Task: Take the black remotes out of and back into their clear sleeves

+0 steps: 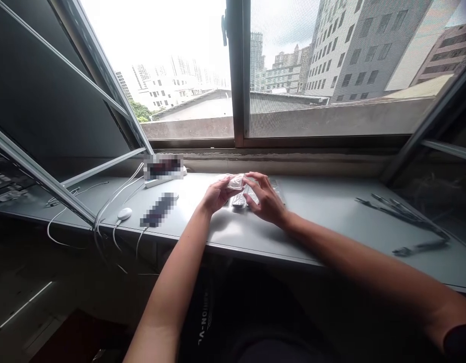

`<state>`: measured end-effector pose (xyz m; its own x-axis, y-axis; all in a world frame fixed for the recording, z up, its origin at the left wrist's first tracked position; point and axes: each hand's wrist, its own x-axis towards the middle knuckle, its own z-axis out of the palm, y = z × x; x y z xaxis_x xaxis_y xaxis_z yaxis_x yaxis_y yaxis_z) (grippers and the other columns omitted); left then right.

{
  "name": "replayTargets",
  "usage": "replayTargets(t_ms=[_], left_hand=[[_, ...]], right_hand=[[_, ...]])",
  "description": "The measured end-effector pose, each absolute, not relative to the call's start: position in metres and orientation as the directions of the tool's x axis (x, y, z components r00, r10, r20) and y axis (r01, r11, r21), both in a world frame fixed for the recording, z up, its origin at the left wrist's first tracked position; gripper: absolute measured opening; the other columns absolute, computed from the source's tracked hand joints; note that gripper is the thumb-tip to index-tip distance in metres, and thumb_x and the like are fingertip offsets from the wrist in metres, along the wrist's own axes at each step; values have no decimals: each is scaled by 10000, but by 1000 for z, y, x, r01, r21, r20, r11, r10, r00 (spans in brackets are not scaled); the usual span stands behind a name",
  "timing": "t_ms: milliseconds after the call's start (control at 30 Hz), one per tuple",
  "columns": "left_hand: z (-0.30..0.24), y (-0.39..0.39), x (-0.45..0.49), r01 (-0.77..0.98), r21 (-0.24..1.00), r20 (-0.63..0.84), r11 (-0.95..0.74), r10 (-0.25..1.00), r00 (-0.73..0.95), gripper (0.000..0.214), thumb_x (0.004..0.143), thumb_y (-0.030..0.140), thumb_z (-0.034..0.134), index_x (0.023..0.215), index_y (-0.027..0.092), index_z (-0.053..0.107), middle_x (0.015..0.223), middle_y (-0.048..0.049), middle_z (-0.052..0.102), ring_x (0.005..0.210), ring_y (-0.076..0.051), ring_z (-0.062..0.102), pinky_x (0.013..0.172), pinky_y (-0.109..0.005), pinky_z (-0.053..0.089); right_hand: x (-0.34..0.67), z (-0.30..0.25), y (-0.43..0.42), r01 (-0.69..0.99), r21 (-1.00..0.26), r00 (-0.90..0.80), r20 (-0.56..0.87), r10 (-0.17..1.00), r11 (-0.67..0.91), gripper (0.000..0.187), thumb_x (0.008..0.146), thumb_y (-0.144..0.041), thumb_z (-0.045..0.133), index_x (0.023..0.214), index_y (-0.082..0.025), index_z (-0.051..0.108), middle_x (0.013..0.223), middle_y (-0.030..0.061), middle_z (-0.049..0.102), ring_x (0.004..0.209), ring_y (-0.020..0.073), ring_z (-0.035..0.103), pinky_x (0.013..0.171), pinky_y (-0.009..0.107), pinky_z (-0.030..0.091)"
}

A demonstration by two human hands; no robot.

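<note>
In the middle of the head view, my left hand [217,194] is closed around a small, clear plastic-wrapped packet [236,181], raised a little above the table. What lies inside the wrapping is too small to make out. My right hand [267,199] comes in from the other side with thumb and fingers apart. Its fingertips are at the packet's right edge; whether they touch it I cannot tell. Partly hidden behind and under this hand is a shiny, clear plastic package or tray [277,187] on the table.
The grey table [316,201] runs along a window. Left lie a white power strip [165,177], a blurred-out phone-like object [159,209], a white round charger [124,214] and loose cables [104,206]. A dark cable bundle [403,212] lies right. Metal frame bars [40,174] stand left.
</note>
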<state>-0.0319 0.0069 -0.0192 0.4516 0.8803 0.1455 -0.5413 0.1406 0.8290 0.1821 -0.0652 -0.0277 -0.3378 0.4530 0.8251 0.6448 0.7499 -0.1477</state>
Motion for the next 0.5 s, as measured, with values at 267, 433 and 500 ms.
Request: replayTargets(t_ms=[267, 433, 500], left_hand=[[-17, 4, -33, -528, 831, 111, 173, 880, 463, 200, 1033, 242, 680, 1109, 91, 788, 1193, -195, 801, 1091, -269, 798, 1156, -474, 588], [-17, 2, -34, -509, 846, 137, 159, 857, 496, 195, 1029, 239, 680, 1127, 110, 788, 1179, -170, 809, 1086, -260, 799, 1139, -454, 596], [-17, 2, -34, -494, 855, 131, 158, 856, 500, 200, 1027, 261, 686, 1126, 121, 790, 1170, -164, 813, 1070, -261, 802, 1112, -441, 608]], right_hand=[[179, -29, -66, 612, -129, -378, 819, 432, 780, 478, 1086, -263, 592, 1562, -293, 574, 1470, 165, 597, 1483, 414, 491, 1198, 695, 500], [176, -29, -69, 573, -103, -444, 795, 413, 813, 531, 1080, -223, 602, 1602, -264, 514, 1558, 154, 600, 1614, 397, 379, 1243, 690, 474], [176, -28, -70, 576, -115, -446, 786, 429, 809, 499, 1073, -214, 605, 1566, -271, 557, 1587, 147, 591, 1645, 401, 340, 1246, 706, 468]])
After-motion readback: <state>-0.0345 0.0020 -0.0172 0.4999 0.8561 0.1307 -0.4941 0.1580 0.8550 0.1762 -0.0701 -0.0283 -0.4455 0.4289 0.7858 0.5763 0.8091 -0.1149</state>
